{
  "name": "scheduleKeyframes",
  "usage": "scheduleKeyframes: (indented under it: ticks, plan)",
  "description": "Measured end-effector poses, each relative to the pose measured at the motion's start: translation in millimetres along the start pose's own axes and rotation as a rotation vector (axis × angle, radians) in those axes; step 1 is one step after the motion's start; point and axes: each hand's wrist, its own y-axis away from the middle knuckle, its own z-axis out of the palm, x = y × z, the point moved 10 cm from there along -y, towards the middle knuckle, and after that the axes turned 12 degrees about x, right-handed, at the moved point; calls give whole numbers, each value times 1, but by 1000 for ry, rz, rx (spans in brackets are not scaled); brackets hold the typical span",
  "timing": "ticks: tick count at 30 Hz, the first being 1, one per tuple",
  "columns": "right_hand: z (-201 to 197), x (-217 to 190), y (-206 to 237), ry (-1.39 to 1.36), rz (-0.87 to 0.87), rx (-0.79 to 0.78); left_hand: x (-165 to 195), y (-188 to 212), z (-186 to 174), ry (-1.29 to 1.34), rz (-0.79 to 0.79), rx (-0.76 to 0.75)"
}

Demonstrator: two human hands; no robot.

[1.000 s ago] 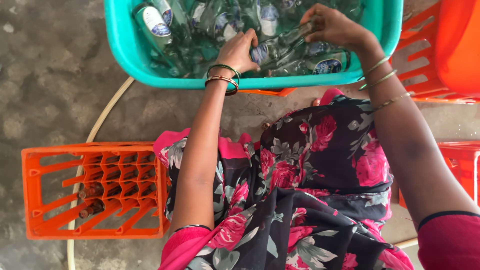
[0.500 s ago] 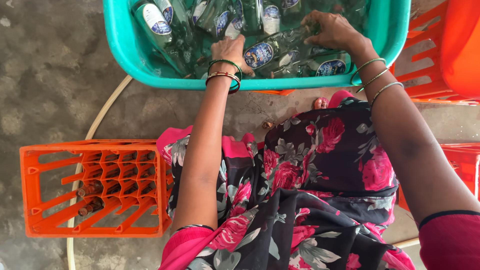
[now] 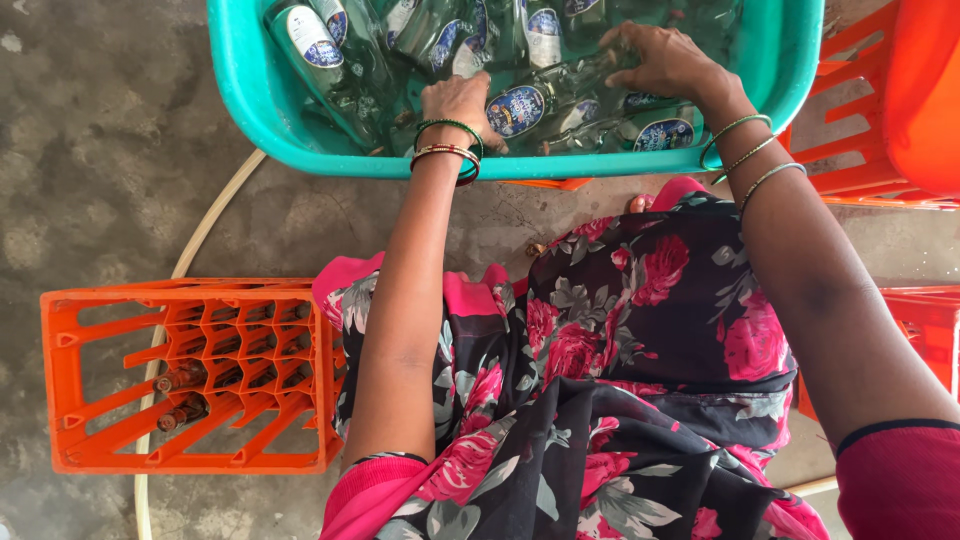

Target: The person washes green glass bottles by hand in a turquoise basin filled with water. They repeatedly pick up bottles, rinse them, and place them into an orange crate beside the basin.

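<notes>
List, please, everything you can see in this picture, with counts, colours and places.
tub: one, teal, top centre, on the floor.
bottles: many, clear glass with blue labels, lying in the tub; exact count unclear.
crate: one, orange, lower left, with divided cells; two bottle tops show inside.
other crates: orange, at the right edge, partly out of view.
hose: one, pale, running along the floor past the left crate.
floor: grey concrete.
dress: dark with pink flowers, bottom centre.
left hand: in the tub, on the bottles, bangles at the wrist.
right hand: in the tub, on a bottle, bangles at the wrist.
</notes>
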Motion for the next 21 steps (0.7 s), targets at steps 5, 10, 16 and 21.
scheduleKeyframes:
  ticks: [5, 10, 16, 21]
  plan:
    - [3, 2, -2, 21, 10, -15, 0, -1, 2, -5, -8, -17]
    - [5, 4, -2, 26, 31, -32, 1, -1, 2, -5, -15, -24]
    - [4, 3, -2, 41, 30, -45, 3, -1, 1, -12, -9, -27]
    - [3, 1, -3, 22, 8, -37, 4, -1, -1, -6, -3, -15]
